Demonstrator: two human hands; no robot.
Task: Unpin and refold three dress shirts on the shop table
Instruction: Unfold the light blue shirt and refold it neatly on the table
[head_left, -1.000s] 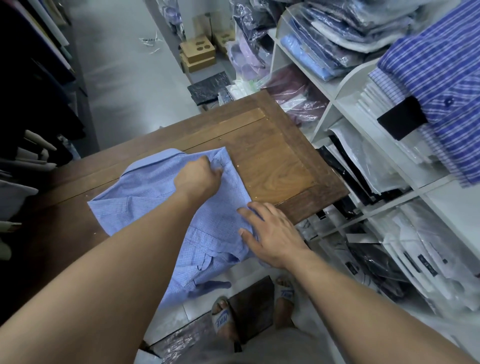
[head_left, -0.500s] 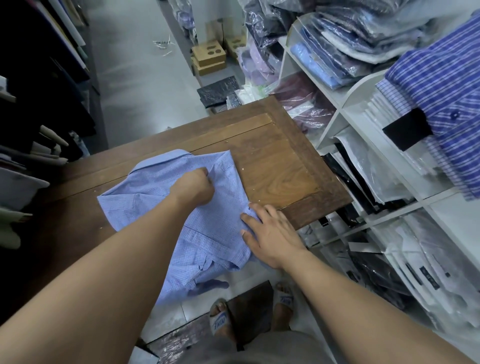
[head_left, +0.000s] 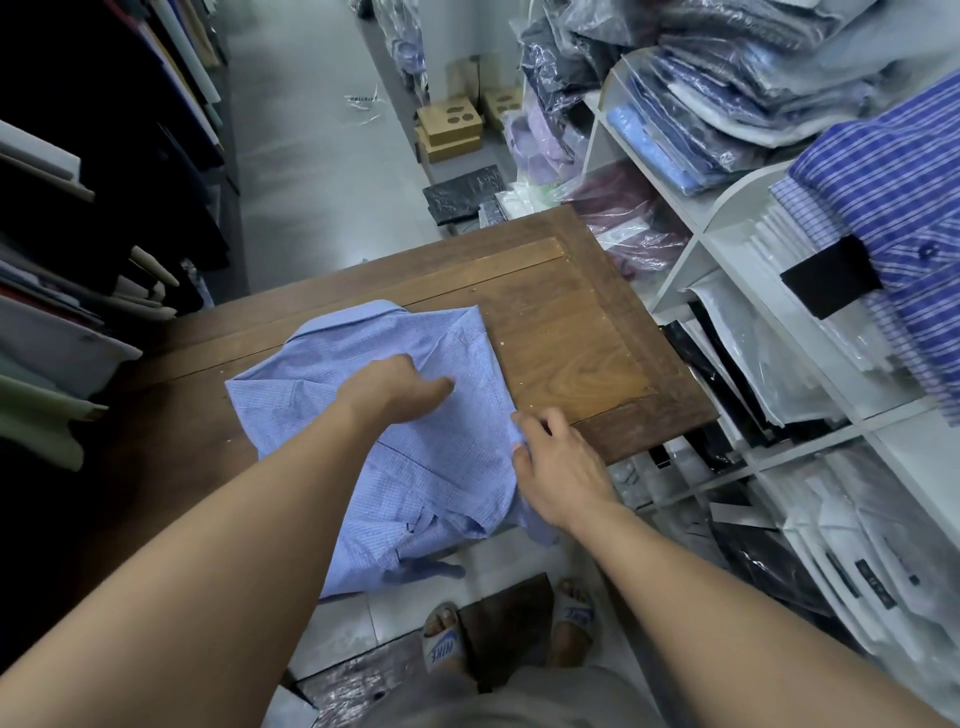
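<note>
Your light-blue checked shirt (head_left: 415, 467) lies on the wooden table (head_left: 582, 353), collar end toward the far side, w/ the lower part spilling over the near edge & hanging toward the floor; the right-hand side of it is folded in along a straight edge. Your left hand (head_left: 395, 387) rests on top of the shirt mid-body, loosely closed w/ one finger stretched out toward the right, pressing on the cloth rather than gripping anything you can see. Your right hand (head_left: 558, 467) sits at the shirt's right edge near the table's front edge; fingers curled in & pinching the fabric there, so it's holding the shirt edge. Hands are near each other but apart; forearms come in from the bottom corners. To your right, white shelving (head_left: 737, 244) stacked w/ bagged shirts, & a blue striped shirt (head_left: 893, 208) on top at the far right; to your left, a dark rack of hanging garments (head_left: 78, 249). Below the table edge you can see your sandalled feet (head_left: 444, 642) on the tiled floor; cardboard boxes (head_left: 449, 130) sit further down the aisle.
</note>
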